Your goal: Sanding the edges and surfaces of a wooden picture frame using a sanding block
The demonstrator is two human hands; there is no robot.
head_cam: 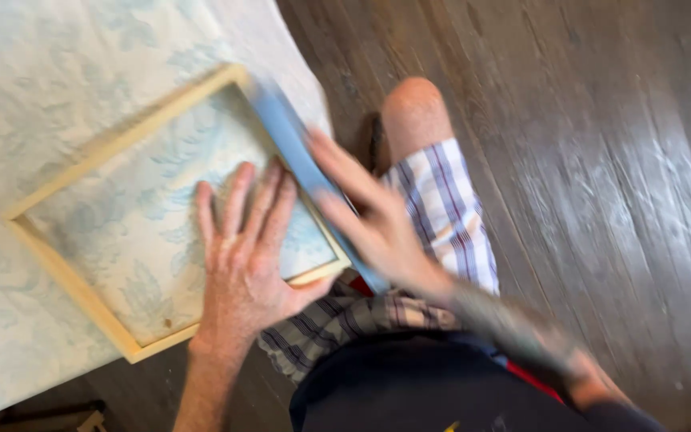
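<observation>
One wooden frame (73, 272), lying flat on a pale patterned cloth (57, 72) at the table edge; the cloth shows through its open middle. Left hand (241, 256) lies flat, fingers spread, pressing inside the frame near its right rail. Right hand (369, 216), blurred, is closed on a blue block (289, 136) laid along that rail. Dark wood floor (601, 160) below.

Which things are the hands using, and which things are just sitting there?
In use:
- wooden frame, under the left hand
- blue block, gripped by the blurred right hand
- patterned cloth beneath the frame

Just there:
- wood floor
- small object on the floor, too unclear to name
</observation>
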